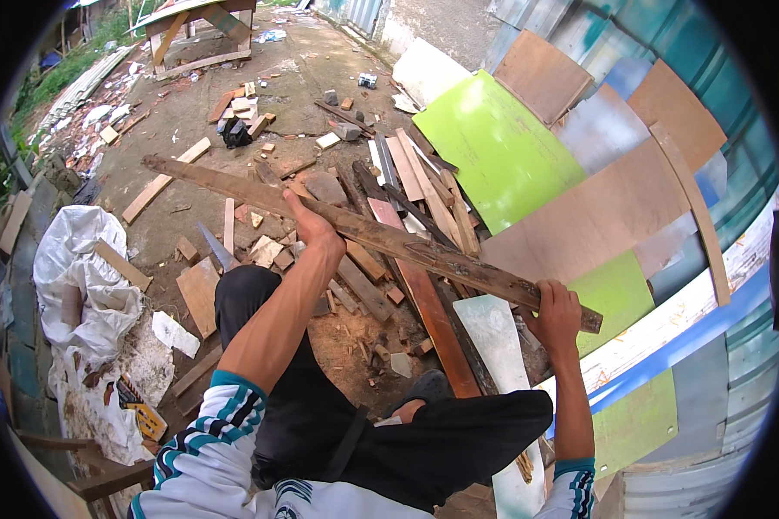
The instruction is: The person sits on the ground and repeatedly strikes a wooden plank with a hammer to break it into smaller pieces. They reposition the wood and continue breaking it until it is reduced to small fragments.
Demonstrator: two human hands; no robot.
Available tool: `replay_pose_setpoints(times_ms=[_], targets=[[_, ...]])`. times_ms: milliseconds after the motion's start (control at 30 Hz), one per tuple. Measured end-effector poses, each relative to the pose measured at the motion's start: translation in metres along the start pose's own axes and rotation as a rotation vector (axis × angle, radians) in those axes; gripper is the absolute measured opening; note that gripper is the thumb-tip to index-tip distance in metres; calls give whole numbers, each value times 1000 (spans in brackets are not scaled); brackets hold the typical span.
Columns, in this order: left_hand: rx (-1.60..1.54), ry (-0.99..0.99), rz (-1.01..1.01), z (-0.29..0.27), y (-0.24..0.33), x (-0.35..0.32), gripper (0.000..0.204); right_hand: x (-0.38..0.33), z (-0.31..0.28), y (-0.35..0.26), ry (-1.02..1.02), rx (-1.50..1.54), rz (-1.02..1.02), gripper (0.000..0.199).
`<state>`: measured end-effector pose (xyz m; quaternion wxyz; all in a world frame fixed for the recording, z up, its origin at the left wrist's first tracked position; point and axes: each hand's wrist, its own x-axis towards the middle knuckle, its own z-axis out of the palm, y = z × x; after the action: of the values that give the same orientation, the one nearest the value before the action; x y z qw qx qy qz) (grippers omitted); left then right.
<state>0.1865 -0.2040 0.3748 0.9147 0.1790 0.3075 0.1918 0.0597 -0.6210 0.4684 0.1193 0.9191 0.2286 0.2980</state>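
A long, weathered wooden plank (407,247) lies slantwise in front of me, its far end to the upper left and its near end to the right. My left hand (312,227) grips it left of the middle, with the thumb up along its side and the other fingers hidden. Close to the near end, my right hand (552,316) has its fingers wrapped over the edge. Beneath the plank is a pile of scrap boards, among them a reddish-brown board (441,329). Beside my left knee shows a grey saw blade (216,248).
Bright green panels (498,147) and brown plywood sheets (597,208) lean against a corrugated metal wall on the right. At left lies a white sack (86,277), with a yellow-and-black item (143,413) below it. A wooden table (201,39) stands far back. Offcuts litter the ground.
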Motion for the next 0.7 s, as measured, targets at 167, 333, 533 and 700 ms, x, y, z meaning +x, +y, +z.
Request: replay_pose_setpoints(times_ms=[167,333,533,700], targets=[[-182,-56,21,-6,49,-8,77,56,5,-4,161,21,-93,60],[-301,-133,55,-15,100,-13,83,92,13,-29,155,118,-71,60],[-264,-82,210,-33,133,-36,82,115,46,-67,114,187,131,63],[-294,-56,289,-51,155,-50,75,144,65,-90,131,295,174,65]])
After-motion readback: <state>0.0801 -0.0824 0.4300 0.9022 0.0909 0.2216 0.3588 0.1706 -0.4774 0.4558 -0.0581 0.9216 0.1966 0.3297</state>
